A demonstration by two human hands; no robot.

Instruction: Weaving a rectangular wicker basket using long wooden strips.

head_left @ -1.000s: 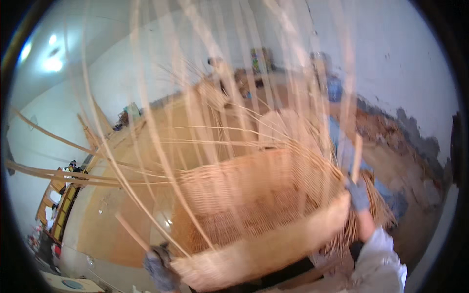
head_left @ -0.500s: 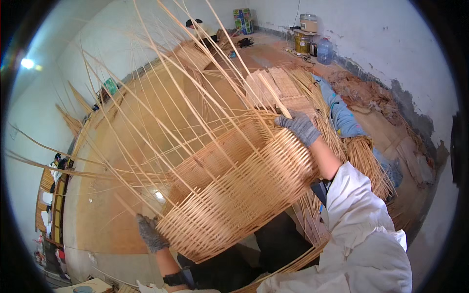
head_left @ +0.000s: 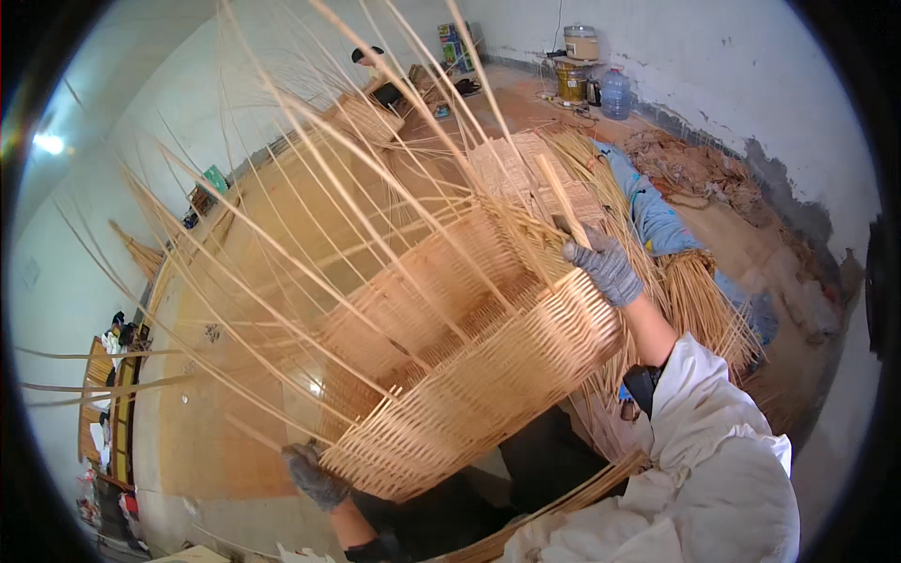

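Note:
A rectangular wicker basket [head_left: 483, 389] hangs tilted in front of me above my dark-clothed lap, its open side toward the far left. Long thin upright canes [head_left: 324, 239] fan out from its rim, up and to the left. At its right end, my gloved right hand [head_left: 608, 267] is closed, with a thick pale stick [head_left: 565, 202] rising beside the fingers. My left hand [head_left: 316, 477], also in a grey glove, grips the lower left corner; its fingertips are partly hidden.
Bundles of loose cane [head_left: 699, 310] lie at the right beside a blue cloth [head_left: 652, 211]. Woven panels [head_left: 511, 159] are behind the basket. Another person [head_left: 380, 80] sits far back. A water jug [head_left: 616, 94] stands by the wall. A wooden rack [head_left: 120, 422] is at left.
The basket has tipped so that more of its inside shows. Both hands have shifted slightly right and down with it, and the long canes have swung along.

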